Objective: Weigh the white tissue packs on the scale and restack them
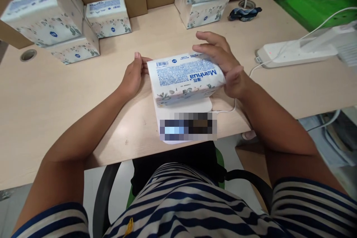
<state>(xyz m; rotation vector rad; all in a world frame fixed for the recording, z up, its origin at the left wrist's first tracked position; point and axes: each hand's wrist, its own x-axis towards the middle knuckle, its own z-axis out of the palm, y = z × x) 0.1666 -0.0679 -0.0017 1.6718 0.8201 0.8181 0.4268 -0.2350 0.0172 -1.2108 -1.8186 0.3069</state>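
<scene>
A pack of tissues (185, 76), white with blue print and a floral band, is on a flat white device (181, 108) like a small scale. The device's front panel is pixelated. At the pack's left end is my left hand (135, 76), thumb up and fingertips at the edge, partly hidden behind it. Around the right end, my right hand (223, 63) has its fingers spread above and beyond the pack, and its palm side is close against the corner. Whether either hand bears any weight I cannot tell.
More tissue packs (67, 50) are stacked at the back left, with a single pack (108, 18) beside them. Another stack (206, 11) stands at the back. A dark cloth bundle (245, 14) and a white power strip (298, 52) with cables are to the right.
</scene>
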